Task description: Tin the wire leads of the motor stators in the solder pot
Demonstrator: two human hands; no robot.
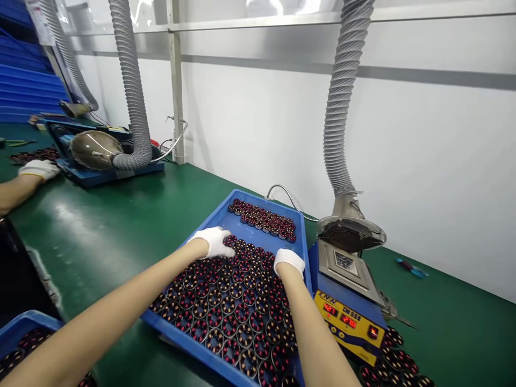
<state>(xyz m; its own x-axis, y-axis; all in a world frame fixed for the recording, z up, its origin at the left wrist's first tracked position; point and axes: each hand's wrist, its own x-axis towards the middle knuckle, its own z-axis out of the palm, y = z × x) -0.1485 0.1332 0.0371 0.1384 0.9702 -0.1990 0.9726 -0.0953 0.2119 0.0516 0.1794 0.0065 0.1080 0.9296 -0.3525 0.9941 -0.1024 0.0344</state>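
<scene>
A blue tray [193, 352] on the green table holds many small round parts [236, 306] with red and tan segments. My left hand [213, 242], in a white glove, reaches in from the left and touches the parts at the upper left of the main group, its fingers spread. At the tray's right side, my right hand [289, 260], gloved too, bends down over the parts; its fingers are hidden behind the wrist and glove. A separate block of stacked parts [264, 219] lies at the tray's far end.
Right of the tray stands a blue and yellow heated unit [346, 322] under an extraction hose [338, 118]. More parts and pliers [411, 267] lie beyond. At left are another person's gloved hand [39, 169], a machine [97, 153] and a second blue tray [30, 321].
</scene>
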